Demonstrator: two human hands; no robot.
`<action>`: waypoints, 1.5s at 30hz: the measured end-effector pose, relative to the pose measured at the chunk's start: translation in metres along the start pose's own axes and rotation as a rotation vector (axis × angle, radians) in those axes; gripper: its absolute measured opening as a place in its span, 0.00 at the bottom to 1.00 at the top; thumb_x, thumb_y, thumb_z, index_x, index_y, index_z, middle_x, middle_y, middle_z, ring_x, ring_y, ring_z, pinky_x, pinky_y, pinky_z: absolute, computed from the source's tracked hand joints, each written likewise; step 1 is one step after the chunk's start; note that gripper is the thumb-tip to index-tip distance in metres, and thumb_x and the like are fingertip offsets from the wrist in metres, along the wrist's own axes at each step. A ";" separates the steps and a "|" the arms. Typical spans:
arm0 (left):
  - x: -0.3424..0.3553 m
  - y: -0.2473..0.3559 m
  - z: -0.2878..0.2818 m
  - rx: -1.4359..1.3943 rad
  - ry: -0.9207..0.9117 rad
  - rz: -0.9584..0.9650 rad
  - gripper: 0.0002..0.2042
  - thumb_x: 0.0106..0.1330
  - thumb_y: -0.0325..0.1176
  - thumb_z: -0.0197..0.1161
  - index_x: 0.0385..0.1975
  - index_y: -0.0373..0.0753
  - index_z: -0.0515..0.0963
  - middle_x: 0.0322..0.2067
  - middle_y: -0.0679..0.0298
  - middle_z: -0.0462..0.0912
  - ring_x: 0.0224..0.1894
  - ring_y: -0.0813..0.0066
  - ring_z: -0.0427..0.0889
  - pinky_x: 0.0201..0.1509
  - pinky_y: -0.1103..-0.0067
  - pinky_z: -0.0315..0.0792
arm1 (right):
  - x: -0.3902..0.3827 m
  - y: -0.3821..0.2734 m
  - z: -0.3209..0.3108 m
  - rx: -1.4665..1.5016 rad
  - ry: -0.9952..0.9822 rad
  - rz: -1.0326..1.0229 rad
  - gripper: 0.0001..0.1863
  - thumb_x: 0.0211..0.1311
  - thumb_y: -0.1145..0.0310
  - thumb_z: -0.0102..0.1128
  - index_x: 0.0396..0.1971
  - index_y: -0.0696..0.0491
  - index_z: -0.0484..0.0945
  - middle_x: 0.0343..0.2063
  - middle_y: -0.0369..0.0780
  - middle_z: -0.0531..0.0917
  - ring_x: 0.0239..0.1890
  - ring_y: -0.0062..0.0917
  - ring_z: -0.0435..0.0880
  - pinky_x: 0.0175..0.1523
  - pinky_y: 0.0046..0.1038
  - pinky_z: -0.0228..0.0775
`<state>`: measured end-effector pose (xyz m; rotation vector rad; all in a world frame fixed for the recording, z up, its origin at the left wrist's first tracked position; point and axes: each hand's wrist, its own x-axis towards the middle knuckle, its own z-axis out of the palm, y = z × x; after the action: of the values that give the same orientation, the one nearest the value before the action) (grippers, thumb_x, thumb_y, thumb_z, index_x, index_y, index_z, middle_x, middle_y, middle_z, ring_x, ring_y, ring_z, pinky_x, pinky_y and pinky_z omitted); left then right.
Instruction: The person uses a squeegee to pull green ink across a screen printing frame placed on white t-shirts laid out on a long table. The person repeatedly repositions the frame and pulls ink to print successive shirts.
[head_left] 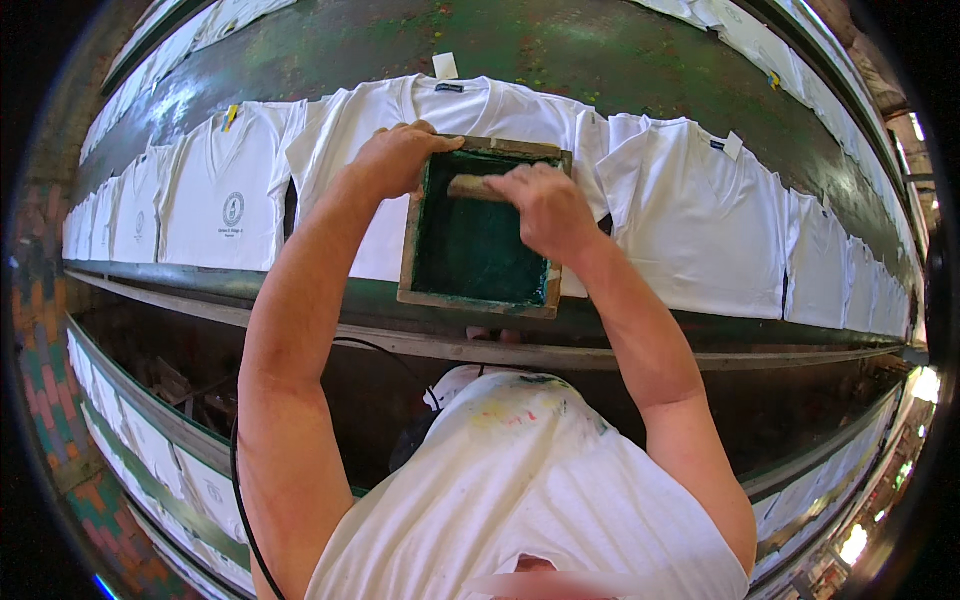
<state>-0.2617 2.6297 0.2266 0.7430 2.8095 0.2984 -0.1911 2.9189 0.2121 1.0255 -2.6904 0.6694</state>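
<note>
A wooden screen-printing frame (408,250) with a dark green mesh (480,250) lies on a white T-shirt (385,235) in front of me. My left hand (400,160) grips the frame's far left corner, thumb along the top edge. Inside the frame, near its far side, my right hand (548,205) holds a wooden-handled squeegee (468,187), its fingers wrapped over the right part of the handle. The squeegee's blade and the print beneath the frame are hidden.
White T-shirts lie side by side along the long green table (560,55). A shirt to the left (215,190) bears a small dark print; the shirt to the right (690,220) shows a plain front. A wooden rail (400,336) runs along the near edge. More shirts lie on neighbouring tables.
</note>
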 end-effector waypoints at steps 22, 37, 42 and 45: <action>0.004 -0.007 -0.001 0.003 -0.044 0.020 0.48 0.51 0.25 0.90 0.77 0.64 0.80 0.62 0.60 0.87 0.68 0.54 0.86 0.70 0.55 0.78 | 0.017 0.000 -0.011 0.003 -0.019 0.124 0.27 0.62 0.85 0.60 0.59 0.50 0.91 0.48 0.46 0.92 0.53 0.47 0.89 0.61 0.44 0.82; -0.036 -0.024 0.036 -0.485 0.258 -0.139 0.39 0.54 0.24 0.85 0.72 0.38 0.82 0.62 0.46 0.88 0.60 0.52 0.90 0.66 0.59 0.82 | -0.082 -0.112 0.003 -0.018 -0.049 0.072 0.27 0.57 0.67 0.79 0.59 0.49 0.90 0.50 0.43 0.90 0.51 0.42 0.87 0.61 0.42 0.82; -0.070 0.013 0.090 -0.707 0.572 -0.294 0.29 0.63 0.22 0.78 0.67 0.34 0.85 0.55 0.47 0.90 0.48 0.57 0.93 0.56 0.66 0.87 | -0.096 -0.119 0.003 0.015 -0.136 0.070 0.29 0.57 0.70 0.81 0.61 0.50 0.89 0.59 0.44 0.87 0.58 0.43 0.84 0.65 0.44 0.79; -0.092 0.041 0.115 -0.657 0.656 -0.301 0.26 0.65 0.20 0.75 0.66 0.34 0.86 0.61 0.47 0.87 0.61 0.54 0.89 0.66 0.64 0.83 | -0.103 -0.118 -0.004 0.159 -0.087 0.089 0.29 0.61 0.68 0.81 0.64 0.51 0.86 0.62 0.44 0.86 0.62 0.45 0.83 0.68 0.45 0.78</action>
<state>-0.1349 2.6343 0.1417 0.0618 2.9879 1.5384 -0.0359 2.9025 0.2228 0.9967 -2.8097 0.8876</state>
